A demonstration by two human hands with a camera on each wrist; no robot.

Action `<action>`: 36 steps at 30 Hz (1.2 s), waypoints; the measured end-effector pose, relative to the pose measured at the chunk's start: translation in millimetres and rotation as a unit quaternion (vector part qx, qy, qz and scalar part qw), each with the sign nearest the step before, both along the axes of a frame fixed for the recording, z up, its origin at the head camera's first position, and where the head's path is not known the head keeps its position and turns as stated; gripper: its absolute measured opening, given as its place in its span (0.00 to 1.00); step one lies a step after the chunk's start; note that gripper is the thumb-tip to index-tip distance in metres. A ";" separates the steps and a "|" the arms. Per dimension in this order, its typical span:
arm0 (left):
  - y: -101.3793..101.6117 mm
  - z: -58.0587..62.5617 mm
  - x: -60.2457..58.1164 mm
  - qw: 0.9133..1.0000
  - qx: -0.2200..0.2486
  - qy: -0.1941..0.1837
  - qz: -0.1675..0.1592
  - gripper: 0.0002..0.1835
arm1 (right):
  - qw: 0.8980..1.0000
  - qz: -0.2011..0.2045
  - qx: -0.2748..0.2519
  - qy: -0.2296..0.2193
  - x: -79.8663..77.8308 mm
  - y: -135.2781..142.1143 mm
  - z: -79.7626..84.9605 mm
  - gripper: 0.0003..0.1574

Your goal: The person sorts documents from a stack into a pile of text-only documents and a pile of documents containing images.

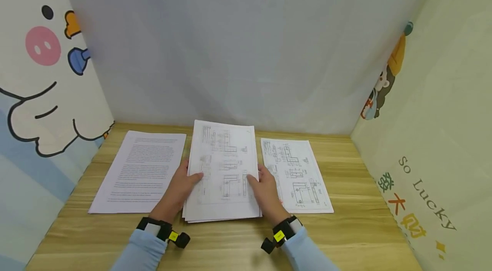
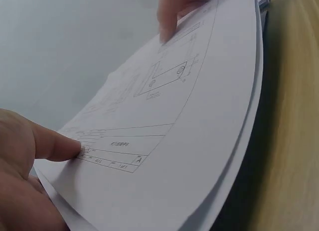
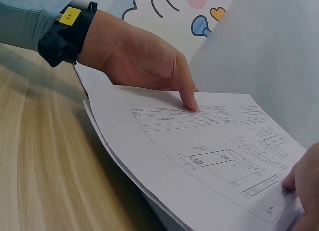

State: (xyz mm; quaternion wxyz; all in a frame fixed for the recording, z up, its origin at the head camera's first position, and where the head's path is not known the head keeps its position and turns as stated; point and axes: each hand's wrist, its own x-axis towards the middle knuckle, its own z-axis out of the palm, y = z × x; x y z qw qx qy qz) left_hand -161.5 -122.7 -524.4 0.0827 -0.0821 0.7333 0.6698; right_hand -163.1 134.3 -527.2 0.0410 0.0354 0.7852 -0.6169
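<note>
left hand [image 1: 183, 185] and right hand [image 1: 267, 190] pinch opposite sides of the paper stack [image 1: 221, 158], centre of the head frame; thumbs on top, fingers partly hidden. step, probably: squaring sheets; next calls for even grip.

Two forearms [image 1: 140, 252] in light-blue fabric sleeves [image 1: 309, 252] reach forward and angle inward. The bare left hand [image 1: 180, 186] and bare right hand [image 1: 267, 190] are roughly level and apart, both gripping, thumbs [image 1: 251, 181] on top and pointing inward, the other fingers mostly hidden in the head view.
</note>
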 end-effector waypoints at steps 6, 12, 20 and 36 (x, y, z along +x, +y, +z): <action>28.6 0.6 -0.7 1.000 0.012 -0.009 -0.007 0.33 | 1.000 -0.004 0.010 0.012 4.6 19.7 4.2 0.27; 56.4 2.9 -3.0 1.000 0.019 -0.001 -0.020 0.33 | 0.999 -0.031 0.005 0.010 3.6 44.4 10.9 0.25; 91.6 3.4 -10.1 0.999 0.028 -0.010 -0.027 0.34 | 0.998 -0.055 0.029 0.004 -0.2 76.9 17.3 0.25; 160.6 0.5 -23.9 0.996 -0.029 -0.004 -0.087 0.28 | 0.987 -0.096 0.128 -0.032 -7.5 154.8 25.8 0.34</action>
